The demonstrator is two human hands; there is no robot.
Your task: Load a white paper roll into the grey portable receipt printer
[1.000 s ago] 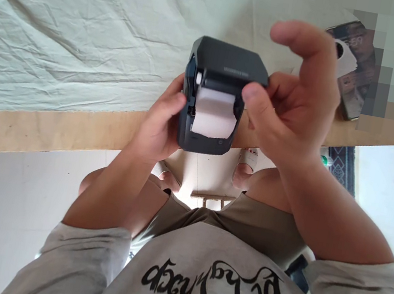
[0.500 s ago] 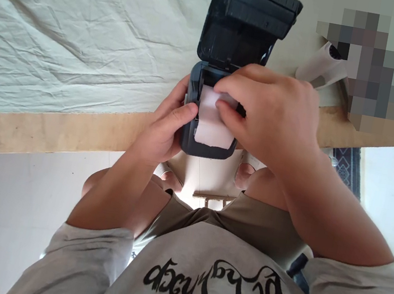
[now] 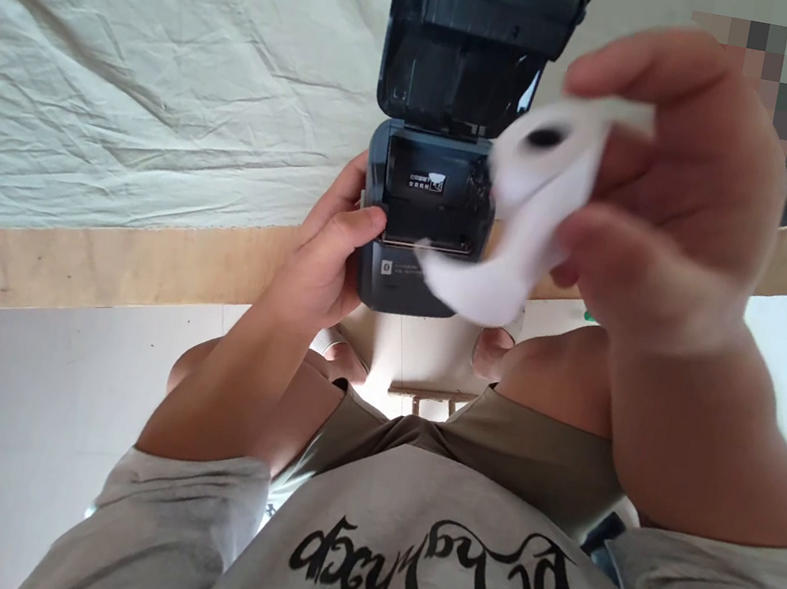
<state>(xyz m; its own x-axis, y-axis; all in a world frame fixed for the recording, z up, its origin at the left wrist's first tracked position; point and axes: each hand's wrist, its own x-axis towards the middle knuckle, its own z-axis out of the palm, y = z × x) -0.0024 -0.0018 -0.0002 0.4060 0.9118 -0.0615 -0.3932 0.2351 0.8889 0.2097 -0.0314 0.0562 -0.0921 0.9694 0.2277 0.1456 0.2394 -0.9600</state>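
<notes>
A small black label printer (image 3: 410,287) is held at the table's front edge, its hinged lid (image 3: 472,65) standing open away from me. My left hand (image 3: 330,248) grips the printer's left side, thumb on the rim. Inside, the paper compartment (image 3: 430,215) is bare, with a small printed label on its back wall. To the right of the printer, my right hand (image 3: 685,194) is closed on a white paper roll (image 3: 542,184), slightly blurred by motion. The roll's dark core hole faces left, and a loose tail of paper curls down in front of the printer.
A pale green cloth (image 3: 174,73) with creases covers the table. The bare wooden table edge (image 3: 138,275) runs along the front. A pixelated patch hides part of the upper right. My legs and a wooden bar (image 3: 433,395) are below the edge.
My right hand has lifted the paper roll out of the printer and moved it up and to the right. The printer has shifted slightly left, still in my left hand.
</notes>
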